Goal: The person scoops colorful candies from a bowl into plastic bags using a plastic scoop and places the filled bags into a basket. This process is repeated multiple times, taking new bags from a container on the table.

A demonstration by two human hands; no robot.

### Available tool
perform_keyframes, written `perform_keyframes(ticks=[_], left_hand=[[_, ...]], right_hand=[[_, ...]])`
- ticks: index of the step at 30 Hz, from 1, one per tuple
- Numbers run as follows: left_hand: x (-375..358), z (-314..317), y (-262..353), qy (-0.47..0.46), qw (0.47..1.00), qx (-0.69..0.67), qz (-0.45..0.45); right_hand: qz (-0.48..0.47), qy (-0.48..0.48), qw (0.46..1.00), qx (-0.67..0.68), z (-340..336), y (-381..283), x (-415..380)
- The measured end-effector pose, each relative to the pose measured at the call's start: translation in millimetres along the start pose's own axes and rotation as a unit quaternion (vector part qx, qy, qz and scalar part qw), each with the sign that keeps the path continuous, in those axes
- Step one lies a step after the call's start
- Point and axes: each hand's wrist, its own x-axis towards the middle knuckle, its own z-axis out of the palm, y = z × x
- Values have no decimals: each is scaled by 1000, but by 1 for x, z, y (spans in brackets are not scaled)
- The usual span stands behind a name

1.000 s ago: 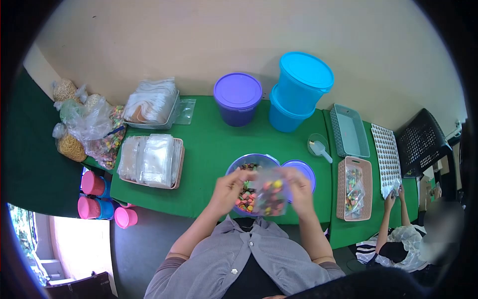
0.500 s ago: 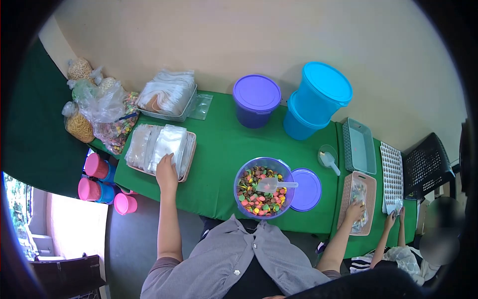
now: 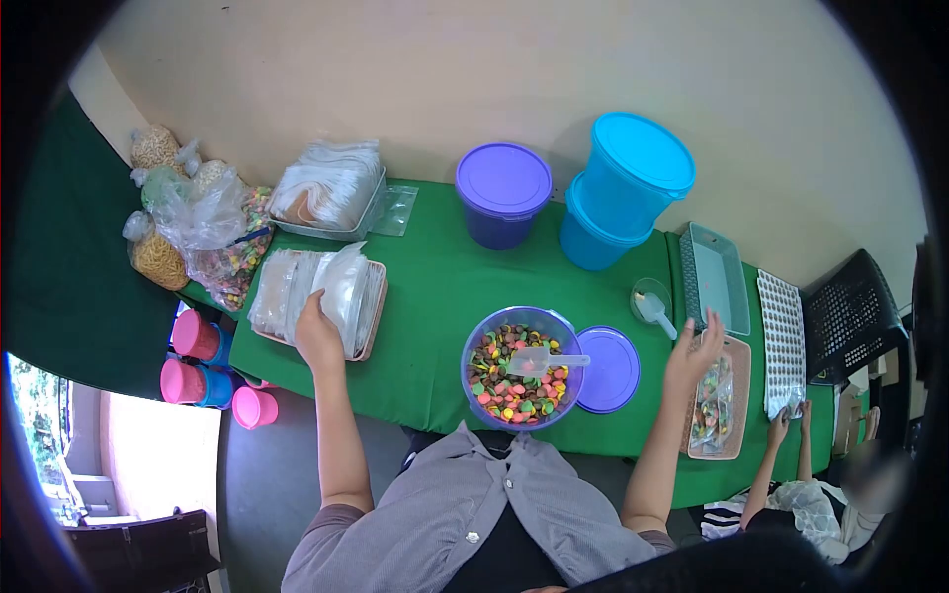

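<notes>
My left hand [image 3: 318, 336] is at a peach basket [image 3: 374, 331] of clear plastic bags, its fingers closed on a plastic bag [image 3: 343, 287] whose upper end bends up from the stack. My right hand [image 3: 695, 354] is raised over the left edge of another peach basket [image 3: 737, 435], fingers apart and holding nothing. Inside that basket lie filled clear packets of colourful candy [image 3: 711, 405]. Between my hands stands a purple tub [image 3: 473, 395] of multicoloured candies [image 3: 514, 390], with a clear scoop [image 3: 534, 362] resting on top.
A purple lid [image 3: 608, 371] lies beside the tub. Behind are a lidded purple bucket [image 3: 504, 198], stacked blue buckets [image 3: 633, 188], a small bowl with a scoop [image 3: 652, 306] and a grey-green basket [image 3: 720, 282]. At right, a co-worker's hands [image 3: 786, 425] touch a sticker sheet [image 3: 781, 341].
My right hand has come off the candy packets, up and away with spread fingers. Under my left hand, the top bag has bent upward as the hand shifted slightly left.
</notes>
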Motion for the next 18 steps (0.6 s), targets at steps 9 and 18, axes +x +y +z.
perform_keyframes(ticks=[9, 18], left_hand=[[24, -25, -9, 83, 995, -32, -55], [-48, -27, 102, -345, 778, -526, -13]], right_hand=[[-93, -80, 985, 119, 0, -123, -31], [16, -362, 819, 445, 9, -169, -64]])
